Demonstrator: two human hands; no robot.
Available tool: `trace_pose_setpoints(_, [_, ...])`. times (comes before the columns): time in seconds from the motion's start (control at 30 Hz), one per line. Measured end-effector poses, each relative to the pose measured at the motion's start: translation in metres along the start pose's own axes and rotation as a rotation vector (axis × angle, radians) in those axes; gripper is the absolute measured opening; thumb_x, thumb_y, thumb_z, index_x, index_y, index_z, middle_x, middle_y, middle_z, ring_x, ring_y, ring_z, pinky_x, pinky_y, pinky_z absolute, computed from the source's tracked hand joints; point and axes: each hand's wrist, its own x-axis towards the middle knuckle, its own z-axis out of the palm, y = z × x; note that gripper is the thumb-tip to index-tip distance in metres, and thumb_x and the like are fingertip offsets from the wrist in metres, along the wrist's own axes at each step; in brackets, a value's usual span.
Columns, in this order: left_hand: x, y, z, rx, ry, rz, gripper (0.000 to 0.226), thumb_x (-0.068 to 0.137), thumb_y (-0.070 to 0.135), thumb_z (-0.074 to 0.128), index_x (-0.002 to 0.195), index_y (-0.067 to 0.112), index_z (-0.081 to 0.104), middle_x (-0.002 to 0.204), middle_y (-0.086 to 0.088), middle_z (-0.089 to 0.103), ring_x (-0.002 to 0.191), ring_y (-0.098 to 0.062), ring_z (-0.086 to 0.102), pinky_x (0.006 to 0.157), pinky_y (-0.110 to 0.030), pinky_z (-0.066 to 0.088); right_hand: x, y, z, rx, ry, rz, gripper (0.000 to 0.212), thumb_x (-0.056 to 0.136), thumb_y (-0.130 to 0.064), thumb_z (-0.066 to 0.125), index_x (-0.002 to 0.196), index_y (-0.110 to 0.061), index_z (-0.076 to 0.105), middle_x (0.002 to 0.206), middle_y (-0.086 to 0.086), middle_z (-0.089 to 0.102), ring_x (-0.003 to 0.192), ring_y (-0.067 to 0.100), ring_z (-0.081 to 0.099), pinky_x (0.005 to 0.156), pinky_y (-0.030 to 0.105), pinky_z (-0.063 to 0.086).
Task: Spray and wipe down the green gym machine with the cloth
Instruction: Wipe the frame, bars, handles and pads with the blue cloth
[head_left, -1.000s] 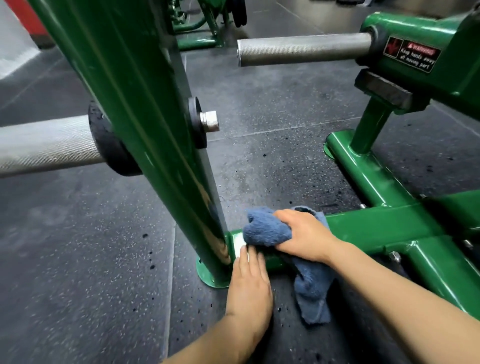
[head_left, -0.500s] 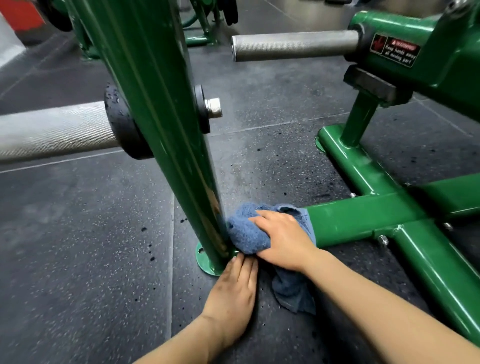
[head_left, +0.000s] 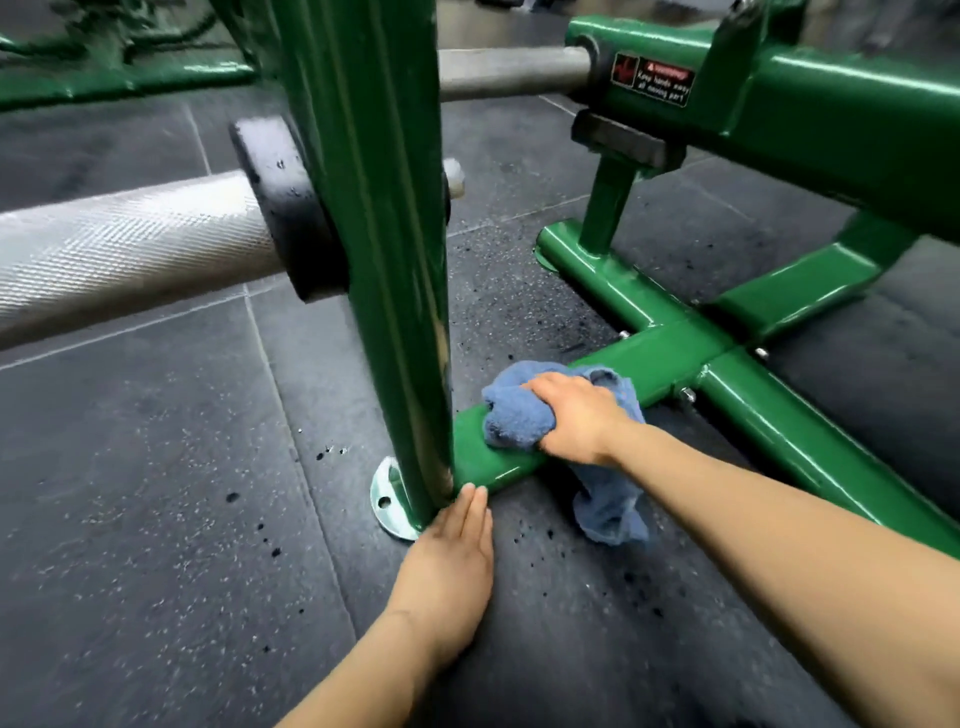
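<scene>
The green gym machine (head_left: 810, 431) fills most of the view, a glossy painted steel frame standing on a dark speckled rubber floor (head_left: 156, 519). Its tall upright post (head_left: 384, 260) rises nearly vertical from a round foot plate (head_left: 387, 501) on the floor. A low base rail (head_left: 639, 364) runs from the foot of the post toward the upper right, where it meets a crossing rail. Two knurled steel bars (head_left: 130, 249) stick out sideways. The blue cloth (head_left: 519, 415) is bunched on top of the base rail, one end hanging down to the floor. The right hand (head_left: 576, 415) grips the cloth with curled fingers. The left hand (head_left: 452, 551) lies flat on the floor, fingers straight, tips touching the rail beside the post.
</scene>
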Motion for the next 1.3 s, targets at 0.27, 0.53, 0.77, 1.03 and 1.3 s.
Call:
trace_pose_setpoints(0.27, [0.005, 0.000, -0.018, -0.271, 0.079, -0.125, 0.044, 0.097, 0.005, 0.030, 0.140, -0.002, 0.036, 0.144, -0.018, 0.038, 0.134, -0.031, 0.035, 0.108, -0.034, 0.029, -0.016, -0.065, -0.003, -0.143, -0.279, -0.036, 0.057, 0.080, -0.018, 0.065, 0.134, -0.020, 0.046, 0.141, 0.006, 0.047, 0.130, 0.027, 0.046, 0.104, 0.041, 0.041])
trace_pose_setpoints(0.53, [-0.016, -0.019, -0.005, -0.211, 0.079, 0.053, 0.051, 0.099, 0.010, 0.016, 0.145, -0.009, 0.028, 0.155, -0.026, 0.019, 0.146, -0.034, 0.013, 0.119, -0.039, 0.014, -0.039, -0.072, 0.031, -0.238, -0.023, -0.066, 0.069, 0.081, -0.016, 0.060, 0.143, -0.026, 0.033, 0.156, -0.003, 0.023, 0.140, 0.024, 0.027, 0.109, 0.044, 0.026])
trace_pose_setpoints(0.77, [0.005, 0.006, -0.033, -0.277, -0.006, -0.138, 0.042, 0.096, 0.005, 0.035, 0.137, -0.002, 0.042, 0.139, -0.019, 0.044, 0.130, -0.033, 0.038, 0.111, -0.038, 0.028, -0.031, -0.016, 0.026, -0.359, 0.015, -0.409, 0.074, 0.084, -0.015, 0.058, 0.149, -0.025, 0.024, 0.160, 0.006, 0.014, 0.144, 0.027, 0.021, 0.112, 0.043, 0.026])
trace_pose_setpoints(1.03, [0.020, 0.033, -0.044, -0.339, -0.023, -0.329, 0.061, 0.097, 0.016, 0.035, 0.151, -0.002, 0.011, 0.160, -0.018, 0.004, 0.148, -0.030, 0.006, 0.120, -0.037, 0.011, -0.031, 0.064, 0.014, -0.107, 0.193, -0.329, 0.084, 0.056, -0.026, 0.051, 0.139, -0.018, 0.048, 0.146, 0.009, 0.044, 0.133, 0.030, 0.043, 0.105, 0.043, 0.035])
trace_pose_setpoints(1.3, [-0.015, 0.030, -0.027, -0.616, 0.164, -0.470, 0.064, 0.096, 0.020, 0.037, 0.154, 0.010, 0.012, 0.161, -0.004, 0.009, 0.148, -0.015, 0.011, 0.115, -0.016, 0.001, -0.015, -0.014, 0.034, 0.052, 0.324, -0.202, 0.050, 0.065, -0.029, 0.062, 0.115, -0.022, 0.060, 0.117, 0.002, 0.064, 0.111, 0.029, 0.058, 0.090, 0.038, 0.044])
